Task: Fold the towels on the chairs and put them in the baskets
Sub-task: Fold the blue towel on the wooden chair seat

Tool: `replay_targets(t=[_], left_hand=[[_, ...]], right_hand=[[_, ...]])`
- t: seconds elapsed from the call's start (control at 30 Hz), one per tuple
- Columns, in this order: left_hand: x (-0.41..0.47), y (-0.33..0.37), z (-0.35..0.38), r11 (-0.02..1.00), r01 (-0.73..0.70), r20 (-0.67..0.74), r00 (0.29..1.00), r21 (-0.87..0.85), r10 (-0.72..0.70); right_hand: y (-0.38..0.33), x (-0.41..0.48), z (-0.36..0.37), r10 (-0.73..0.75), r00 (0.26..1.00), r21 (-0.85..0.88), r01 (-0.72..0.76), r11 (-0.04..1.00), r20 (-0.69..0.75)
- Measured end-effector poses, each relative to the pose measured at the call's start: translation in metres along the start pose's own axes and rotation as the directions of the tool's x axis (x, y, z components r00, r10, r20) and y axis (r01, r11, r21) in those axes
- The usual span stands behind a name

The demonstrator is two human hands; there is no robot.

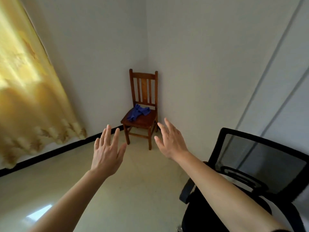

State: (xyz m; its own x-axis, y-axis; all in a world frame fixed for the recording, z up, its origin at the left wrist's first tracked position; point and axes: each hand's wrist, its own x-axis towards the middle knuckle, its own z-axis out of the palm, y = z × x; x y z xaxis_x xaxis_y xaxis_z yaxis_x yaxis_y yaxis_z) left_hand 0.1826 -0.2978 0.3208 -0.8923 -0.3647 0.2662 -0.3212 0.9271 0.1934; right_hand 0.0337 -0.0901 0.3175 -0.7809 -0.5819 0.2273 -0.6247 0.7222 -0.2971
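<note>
Item: blue towel [138, 112], crumpled on wooden chair [142, 118] in the room corner; approach stage.
Left hand [107, 150] and right hand [170, 142] both spread flat, fingers apart, holding nothing, raised in mid-air well short of the chair. Advised handling: close in, find two adjacent towel corners, lift and shake flat before folding on the seat. No basket in view. Office chair [250, 173] stands near right. No labels, brands or legible writing anywhere.

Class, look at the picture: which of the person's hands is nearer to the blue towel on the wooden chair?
Right, narrowly. The right hand is below-right of the blue towel; the left hand is lower-left. Neither touches it.
</note>
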Motion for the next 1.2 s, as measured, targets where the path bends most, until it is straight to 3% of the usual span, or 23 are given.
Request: replay_targets(t=[0.3, 0.57, 0.63, 0.7, 0.83, 1.03, 1.2], left_hand=[[0.227, -0.083, 0.016, 0.999, -0.041, 0.051, 0.998, 0.017, 0.04], [0.399, -0.113, 0.097, 0.999, -0.044, 0.15, 0.988, 0.007, 0.042], [0.452, -0.126, 0.123, 1.0, 0.011, 0.203, 0.979, 0.018, -0.015], [0.494, -0.142, 0.143, 0.997, 0.057, 0.27, 0.96, 0.049, -0.068], [0.57, -0.173, 0.174, 0.991, -0.012, 0.383, 0.923, 0.136, -0.041], [0.659, -0.222, 0.221, 0.994, 0.009, 0.453, 0.89, 0.106, -0.056], [0.747, -0.279, 0.291, 0.997, -0.017, 0.539, 0.842, 0.078, -0.027]], right_hand=[[-0.007, 0.207, 0.031, 0.068, 0.998, 0.002, -0.068, 0.998, -0.001], [0.056, 0.383, 0.093, 0.143, 0.99, 0.011, -0.143, 0.99, -0.005], [0.071, 0.44, 0.114, 0.169, 0.986, 0.028, -0.169, 0.985, 0.006], [0.085, 0.487, 0.131, 0.193, 0.98, 0.041, -0.195, 0.98, 0.045], [0.109, 0.578, 0.159, 0.199, 0.97, 0.006, -0.202, 0.979, 0.138], [0.119, 0.685, 0.212, 0.196, 0.941, -0.046, -0.191, 0.981, 0.275], [0.132, 0.756, 0.276, 0.281, 0.907, -0.048, -0.281, 0.959, 0.313]])
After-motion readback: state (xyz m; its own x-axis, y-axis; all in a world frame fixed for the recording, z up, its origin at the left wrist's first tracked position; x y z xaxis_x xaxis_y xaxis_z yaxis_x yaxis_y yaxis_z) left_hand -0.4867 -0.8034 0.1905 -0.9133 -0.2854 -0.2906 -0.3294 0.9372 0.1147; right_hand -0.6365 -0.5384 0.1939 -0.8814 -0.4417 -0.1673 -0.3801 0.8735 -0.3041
